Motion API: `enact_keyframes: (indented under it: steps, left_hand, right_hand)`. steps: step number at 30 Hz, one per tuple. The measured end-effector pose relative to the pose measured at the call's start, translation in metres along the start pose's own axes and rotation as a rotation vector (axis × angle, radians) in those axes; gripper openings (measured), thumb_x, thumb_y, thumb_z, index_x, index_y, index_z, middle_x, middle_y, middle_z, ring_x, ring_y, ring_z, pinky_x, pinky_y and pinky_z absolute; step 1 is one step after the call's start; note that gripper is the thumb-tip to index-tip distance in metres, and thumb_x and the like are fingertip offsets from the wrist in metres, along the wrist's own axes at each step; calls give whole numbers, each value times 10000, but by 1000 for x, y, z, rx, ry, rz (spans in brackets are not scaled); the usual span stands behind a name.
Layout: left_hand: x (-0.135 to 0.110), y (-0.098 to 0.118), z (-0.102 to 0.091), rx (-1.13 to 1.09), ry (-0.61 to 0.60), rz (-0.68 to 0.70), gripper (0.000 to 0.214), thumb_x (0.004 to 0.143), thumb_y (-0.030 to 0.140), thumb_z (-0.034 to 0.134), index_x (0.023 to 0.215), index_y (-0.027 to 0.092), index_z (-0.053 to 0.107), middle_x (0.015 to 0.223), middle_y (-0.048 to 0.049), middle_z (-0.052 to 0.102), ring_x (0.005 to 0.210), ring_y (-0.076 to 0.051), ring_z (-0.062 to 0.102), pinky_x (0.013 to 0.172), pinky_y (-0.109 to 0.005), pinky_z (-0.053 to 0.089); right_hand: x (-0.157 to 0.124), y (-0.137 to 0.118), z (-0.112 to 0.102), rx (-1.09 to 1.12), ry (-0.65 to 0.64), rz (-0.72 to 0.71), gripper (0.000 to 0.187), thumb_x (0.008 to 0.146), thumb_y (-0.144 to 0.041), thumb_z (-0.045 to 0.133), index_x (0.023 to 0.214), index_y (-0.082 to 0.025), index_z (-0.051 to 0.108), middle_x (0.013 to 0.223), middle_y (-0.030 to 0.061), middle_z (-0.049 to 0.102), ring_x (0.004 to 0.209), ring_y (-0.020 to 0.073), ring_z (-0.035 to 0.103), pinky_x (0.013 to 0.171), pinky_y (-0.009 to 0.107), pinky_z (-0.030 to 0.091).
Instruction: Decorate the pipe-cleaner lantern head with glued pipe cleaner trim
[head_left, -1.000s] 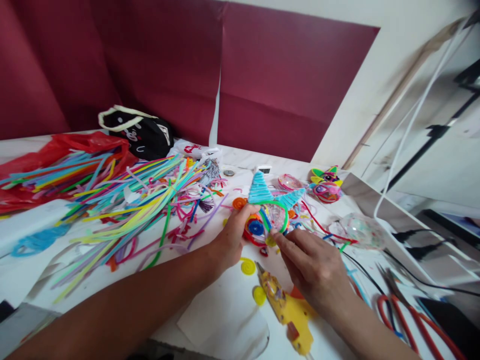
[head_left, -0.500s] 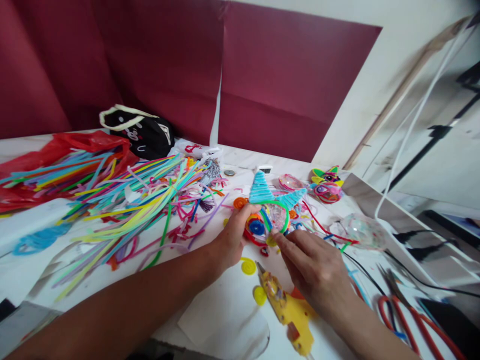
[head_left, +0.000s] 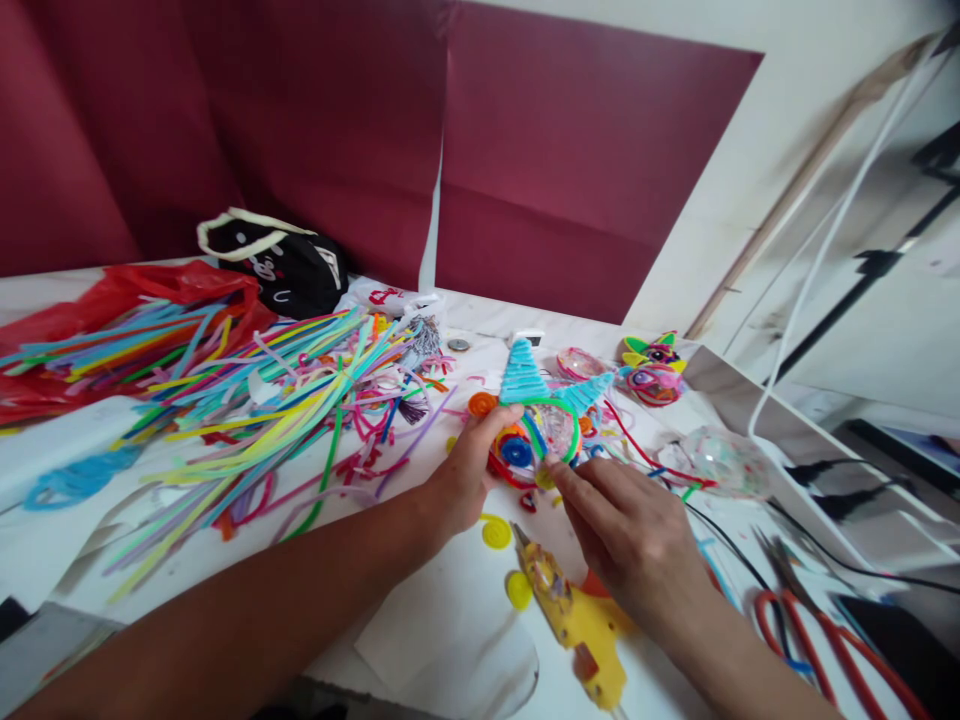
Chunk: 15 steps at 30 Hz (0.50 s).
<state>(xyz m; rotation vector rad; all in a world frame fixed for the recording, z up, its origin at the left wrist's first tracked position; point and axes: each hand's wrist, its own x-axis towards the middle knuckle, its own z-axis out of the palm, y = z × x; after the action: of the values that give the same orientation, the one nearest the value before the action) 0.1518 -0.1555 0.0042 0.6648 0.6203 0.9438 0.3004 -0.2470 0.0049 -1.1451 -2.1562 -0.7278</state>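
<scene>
My left hand is closed on the left side of a pipe-cleaner craft. The craft is a clear ball trimmed with green, blue and orange pipe cleaners, with two light-blue fins on top and a blue coiled disc on its front. At its lower front, the fingers of my right hand pinch and press a small yellow pipe-cleaner coil against it. Two more yellow coils lie below on the table. Just under my hands is a yellow hot glue gun, its nozzle pointing up-left.
Loose pipe cleaners spread over the left, partly inside a red plastic bag. A black bag stands behind. To the right are red-handled scissors, a clear ball, black cables, and another finished-looking craft.
The craft has tipped very slightly, its fins shifting a little up and right. Both hands keep their hold in nearly the same place.
</scene>
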Motion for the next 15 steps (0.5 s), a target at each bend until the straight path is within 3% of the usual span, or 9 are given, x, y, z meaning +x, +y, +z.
enact_keyframes:
  steps: [8,15]
  left_hand:
    - [-1,0,0,-13,-29,-13,371,749,401,714,1031,162,682,964,-83,767,958,-267,724,804,-339,567]
    - [-1,-3,-3,28,12,60,460,716,376,780,1126,220,639,976,-41,750,934,-257,714,781,-353,560]
  right_hand:
    - [-2,2,0,12,2,-3,211,971,-84,526,1112,-84,683,786,68,654,684,152,562,600,256,449]
    - [-2,4,2,-13,27,4,204,989,-101,514,1125,-113,665,798,58,662,687,144,565,599,252,447]
